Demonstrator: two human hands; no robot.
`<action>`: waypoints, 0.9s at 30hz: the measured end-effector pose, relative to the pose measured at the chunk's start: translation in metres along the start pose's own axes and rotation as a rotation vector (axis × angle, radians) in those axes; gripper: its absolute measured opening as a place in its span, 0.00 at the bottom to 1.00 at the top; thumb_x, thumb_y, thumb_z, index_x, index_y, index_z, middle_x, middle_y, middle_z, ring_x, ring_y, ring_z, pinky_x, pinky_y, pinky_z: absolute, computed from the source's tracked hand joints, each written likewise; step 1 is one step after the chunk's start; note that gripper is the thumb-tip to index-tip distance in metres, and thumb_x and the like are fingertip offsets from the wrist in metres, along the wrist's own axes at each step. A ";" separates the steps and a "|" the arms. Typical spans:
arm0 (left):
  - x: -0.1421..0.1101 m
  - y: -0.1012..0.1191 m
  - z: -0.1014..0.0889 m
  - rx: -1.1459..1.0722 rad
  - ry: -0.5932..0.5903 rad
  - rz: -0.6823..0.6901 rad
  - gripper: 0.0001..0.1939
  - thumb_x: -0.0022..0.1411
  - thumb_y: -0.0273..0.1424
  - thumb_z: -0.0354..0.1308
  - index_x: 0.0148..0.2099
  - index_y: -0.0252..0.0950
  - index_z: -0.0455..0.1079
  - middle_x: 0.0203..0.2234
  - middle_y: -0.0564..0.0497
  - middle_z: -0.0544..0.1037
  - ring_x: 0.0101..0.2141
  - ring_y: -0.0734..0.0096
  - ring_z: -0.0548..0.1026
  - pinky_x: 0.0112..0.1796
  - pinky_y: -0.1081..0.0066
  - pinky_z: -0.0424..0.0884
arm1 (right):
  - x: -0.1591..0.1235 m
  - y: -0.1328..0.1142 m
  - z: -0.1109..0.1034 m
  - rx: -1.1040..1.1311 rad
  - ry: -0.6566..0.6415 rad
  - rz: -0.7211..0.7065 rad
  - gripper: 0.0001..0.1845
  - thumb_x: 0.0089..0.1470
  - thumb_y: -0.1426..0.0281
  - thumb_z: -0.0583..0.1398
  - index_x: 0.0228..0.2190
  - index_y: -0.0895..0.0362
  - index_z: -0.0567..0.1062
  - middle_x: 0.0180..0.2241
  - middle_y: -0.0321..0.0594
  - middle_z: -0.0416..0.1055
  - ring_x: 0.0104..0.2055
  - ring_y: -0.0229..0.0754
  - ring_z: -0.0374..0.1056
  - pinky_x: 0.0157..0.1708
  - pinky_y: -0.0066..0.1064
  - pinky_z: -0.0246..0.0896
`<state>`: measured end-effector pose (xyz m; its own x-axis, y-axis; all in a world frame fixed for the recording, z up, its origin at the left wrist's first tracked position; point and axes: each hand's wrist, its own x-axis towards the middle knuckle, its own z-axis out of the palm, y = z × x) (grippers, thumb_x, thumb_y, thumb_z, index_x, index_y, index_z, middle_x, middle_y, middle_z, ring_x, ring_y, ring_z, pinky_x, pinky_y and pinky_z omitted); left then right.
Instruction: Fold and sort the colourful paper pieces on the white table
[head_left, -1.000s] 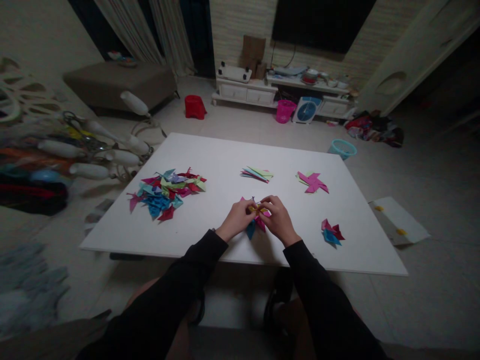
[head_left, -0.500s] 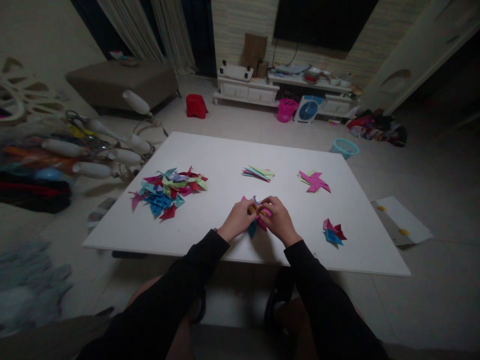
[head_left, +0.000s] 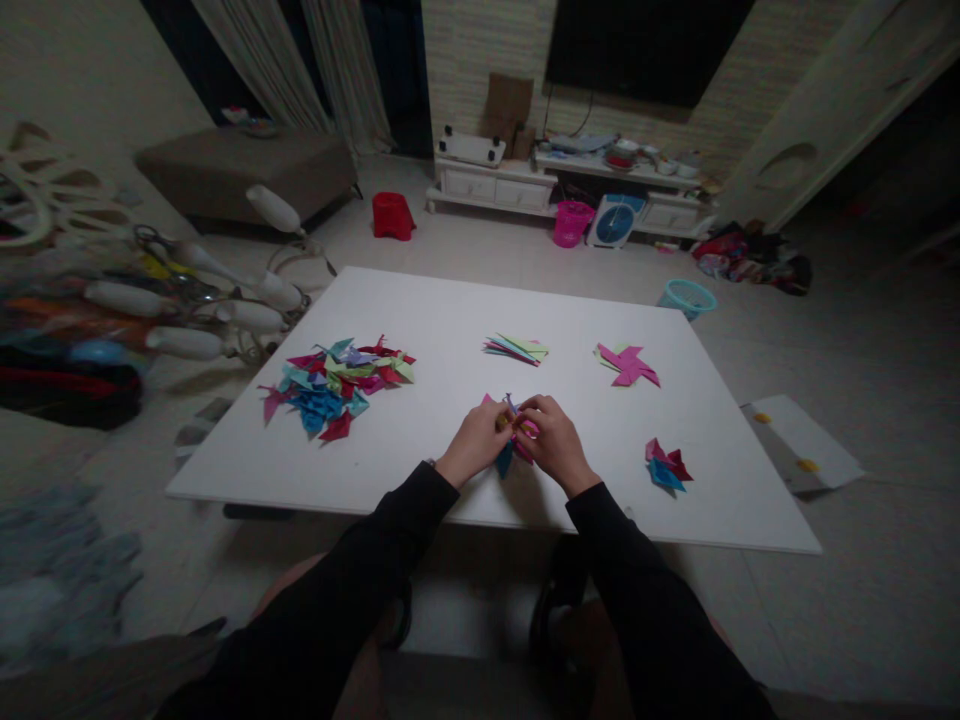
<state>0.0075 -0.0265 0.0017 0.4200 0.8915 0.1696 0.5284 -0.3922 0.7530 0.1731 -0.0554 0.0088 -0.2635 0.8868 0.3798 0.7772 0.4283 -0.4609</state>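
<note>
At the near middle of the white table [head_left: 442, 315], my left hand [head_left: 478, 440] and my right hand [head_left: 556, 445] meet over a small folded paper piece [head_left: 505, 460]. Pink, blue, purple and yellow show on it; its exact shape is hidden by my fingers. Both hands are closed, with the fingertips pinching the paper. Beyond them lies a fanned stack of folded paper strips [head_left: 517, 348]. A large heap of folded paper cranes [head_left: 337, 385] spreads to the left. To the right are a pink and green paper pinwheel [head_left: 630, 364] and a few red and blue folded pieces [head_left: 666, 466].
Close to the table's left edge stands a lamp with several white shades [head_left: 247, 315]. A teal basket [head_left: 688, 298] is on the floor past the far right corner. Farther back are a red stool [head_left: 392, 216], a pink bin [head_left: 572, 223] and a blue fan [head_left: 616, 219].
My fingers have shifted only slightly on the folded paper piece. Both hands stay in the same place, and the other papers have not moved.
</note>
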 end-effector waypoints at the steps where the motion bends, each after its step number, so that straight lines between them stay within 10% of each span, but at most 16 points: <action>1: 0.000 0.000 0.000 -0.009 -0.002 -0.003 0.04 0.60 0.23 0.57 0.36 0.36 0.72 0.33 0.49 0.78 0.35 0.68 0.75 0.40 0.69 0.70 | 0.000 0.000 0.000 -0.012 0.004 -0.001 0.06 0.54 0.76 0.62 0.30 0.53 0.75 0.40 0.43 0.71 0.43 0.49 0.66 0.41 0.40 0.65; 27: 0.002 -0.001 -0.003 -0.049 0.034 0.035 0.05 0.60 0.23 0.58 0.37 0.36 0.73 0.34 0.50 0.78 0.36 0.68 0.75 0.40 0.69 0.69 | 0.002 -0.005 -0.006 0.026 0.091 0.007 0.04 0.53 0.75 0.63 0.33 0.55 0.76 0.45 0.48 0.70 0.46 0.49 0.67 0.45 0.41 0.67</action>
<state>0.0057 -0.0241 0.0029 0.4121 0.8848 0.2175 0.4762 -0.4127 0.7765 0.1723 -0.0574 0.0170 -0.2042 0.8708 0.4472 0.7632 0.4277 -0.4843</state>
